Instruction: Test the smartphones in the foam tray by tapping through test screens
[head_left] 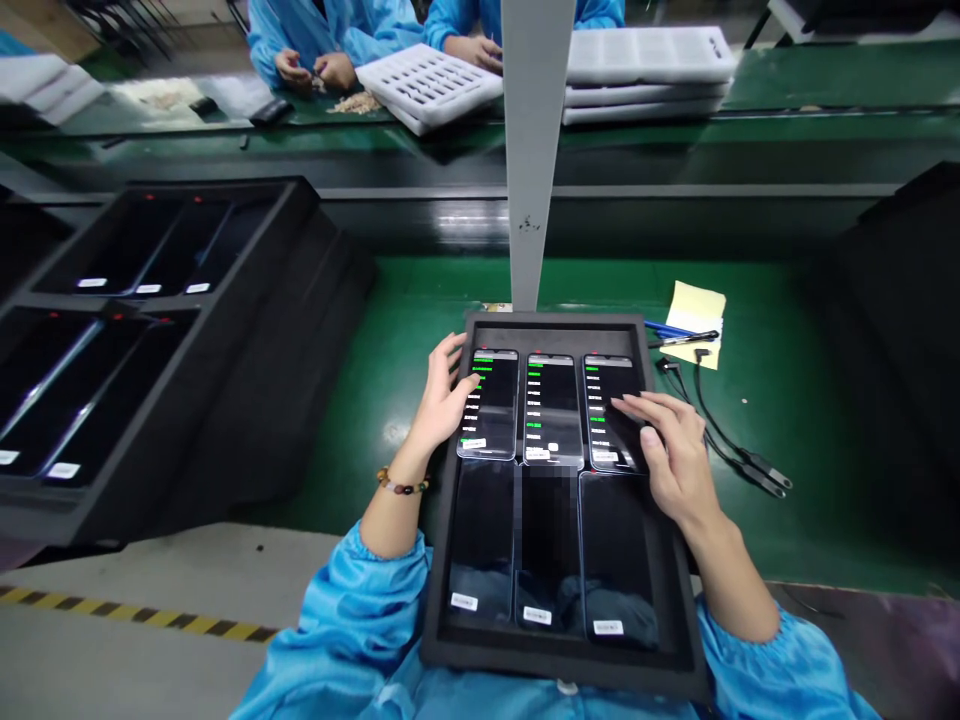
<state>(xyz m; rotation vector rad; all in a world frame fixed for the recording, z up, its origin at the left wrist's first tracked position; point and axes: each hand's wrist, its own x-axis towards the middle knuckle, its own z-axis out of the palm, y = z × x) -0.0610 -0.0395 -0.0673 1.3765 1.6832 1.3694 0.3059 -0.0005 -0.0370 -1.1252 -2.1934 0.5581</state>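
Observation:
A black foam tray (559,672) in front of me holds two rows of smartphones. The far row is lit with green and white text: a left phone (491,415), a middle phone (553,400) and a right phone (611,430). Three dark phones with white labels, among them the near left phone (481,540), fill the near row. My left hand (444,395) is at the tray's left edge, fingers apart, thumb over the left lit phone. My right hand (671,445) is spread at the right side, its fingertips at the right lit phone's screen.
Stacked black trays (262,330) with dark phones stand at left. Cables (724,440), pens (675,332) and a yellow notepad (697,300) lie right of the tray. A grey post (531,150) rises behind it. Across the line, co-workers in blue sleeves (330,30) sit near white trays (431,85).

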